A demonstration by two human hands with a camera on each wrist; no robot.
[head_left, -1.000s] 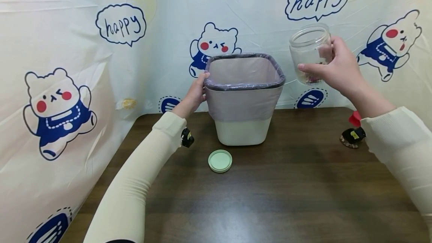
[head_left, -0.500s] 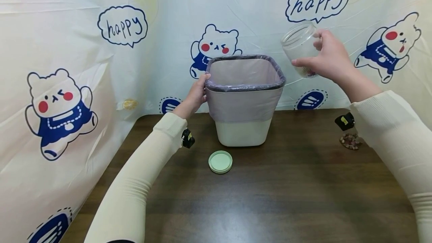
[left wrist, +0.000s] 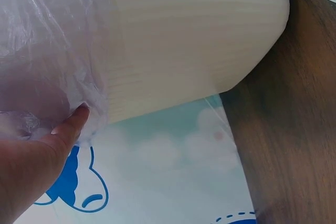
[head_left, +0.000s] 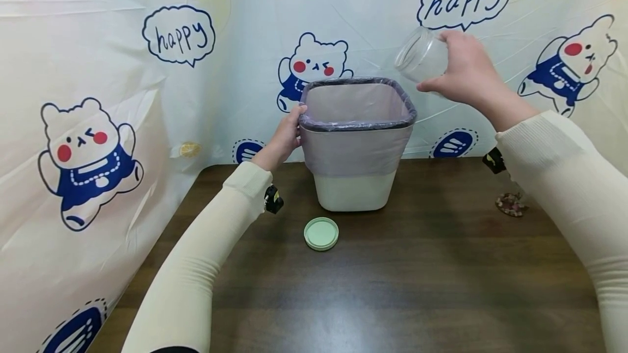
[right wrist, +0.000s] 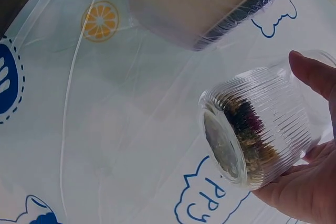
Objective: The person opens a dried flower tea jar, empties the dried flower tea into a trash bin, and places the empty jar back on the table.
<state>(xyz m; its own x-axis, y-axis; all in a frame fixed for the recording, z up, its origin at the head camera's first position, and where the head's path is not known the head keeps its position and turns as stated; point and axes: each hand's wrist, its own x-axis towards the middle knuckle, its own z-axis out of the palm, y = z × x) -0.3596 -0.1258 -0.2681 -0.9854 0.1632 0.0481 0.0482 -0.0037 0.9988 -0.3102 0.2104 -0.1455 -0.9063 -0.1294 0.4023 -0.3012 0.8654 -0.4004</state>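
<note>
A white trash bin stands upright on the table, lined with a translucent purple bag folded over its rim. My left hand grips the bin's left rim, and the left wrist view has its thumb or a finger against the bag. My right hand holds a clear ribbed jar around its side, above and right of the bin. The jar tilts with its uncovered mouth toward the bin. Dried flower-like pieces, dark, red and yellow, lie near its base in the right wrist view.
On the brown table, a pale green round lid lies in front of the bin. A small reddish-brown cluster rests at the right, near my right sleeve. A printed cloth hangs behind.
My right hand has moved left and slightly up with the jar, tipping it further toward the bin. A red item by my right sleeve no longer shows. The left hand stays on the rim.
</note>
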